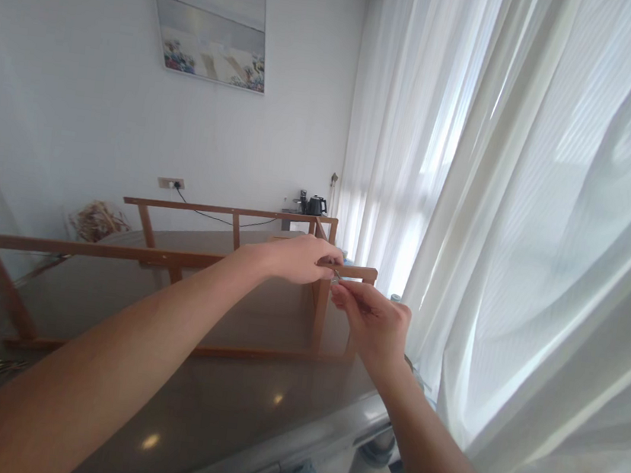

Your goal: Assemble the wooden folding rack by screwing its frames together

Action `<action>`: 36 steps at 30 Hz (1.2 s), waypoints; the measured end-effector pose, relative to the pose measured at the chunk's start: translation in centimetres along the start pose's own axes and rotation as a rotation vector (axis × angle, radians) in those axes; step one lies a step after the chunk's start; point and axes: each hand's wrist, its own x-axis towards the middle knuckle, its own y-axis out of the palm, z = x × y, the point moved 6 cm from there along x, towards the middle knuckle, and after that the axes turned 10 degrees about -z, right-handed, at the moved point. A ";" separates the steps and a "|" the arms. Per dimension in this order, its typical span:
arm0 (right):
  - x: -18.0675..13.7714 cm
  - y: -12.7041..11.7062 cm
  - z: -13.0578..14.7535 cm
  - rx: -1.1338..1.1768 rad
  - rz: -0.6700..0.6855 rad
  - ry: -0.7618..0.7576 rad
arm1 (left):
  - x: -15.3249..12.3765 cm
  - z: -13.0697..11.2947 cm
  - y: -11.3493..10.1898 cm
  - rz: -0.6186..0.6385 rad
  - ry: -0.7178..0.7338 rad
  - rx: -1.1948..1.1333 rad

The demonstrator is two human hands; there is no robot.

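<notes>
A brown wooden frame (316, 321) with rails and uprights stands on a glossy table. My left hand (304, 257) is closed at the near top rail, close to its right end, with thumb and fingers around the wood. Just to the right and slightly lower, my right hand (371, 316) is closed in a pinch. At its fingertips shows a small, thin, shiny metal piece (337, 275), right against the rail; its exact kind is too small to tell. The fingers hide part of the rail.
The glossy brown table (269, 430) bears a small pile of metal pieces (6, 366) at the left. Behind stand a black kettle (316, 205) and a bundle of dried stalks (97, 221). White curtains (502, 213) hang close on the right.
</notes>
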 end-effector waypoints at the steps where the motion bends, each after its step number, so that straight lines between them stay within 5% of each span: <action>1: 0.0 0.0 0.0 -0.001 0.021 0.013 | 0.1 0.2 0.0 0.007 0.004 -0.001; 10: -0.5 -0.2 0.0 0.077 0.209 -0.015 | -0.2 0.5 0.3 -0.006 0.018 -0.028; 25: 1.0 0.1 2.4 -0.076 -0.036 -0.409 | -0.4 0.0 0.5 -0.003 0.001 -0.044; 28: 1.0 0.0 2.3 -0.098 -0.068 -0.350 | -0.5 0.1 0.5 0.001 -0.004 -0.051; 33: 1.1 -0.1 0.9 -0.021 -0.021 -0.046 | -0.5 0.2 0.5 0.001 -0.019 -0.054; 36: 0.9 -0.4 0.5 0.026 -0.011 -0.020 | -0.5 0.2 0.5 0.001 -0.037 -0.049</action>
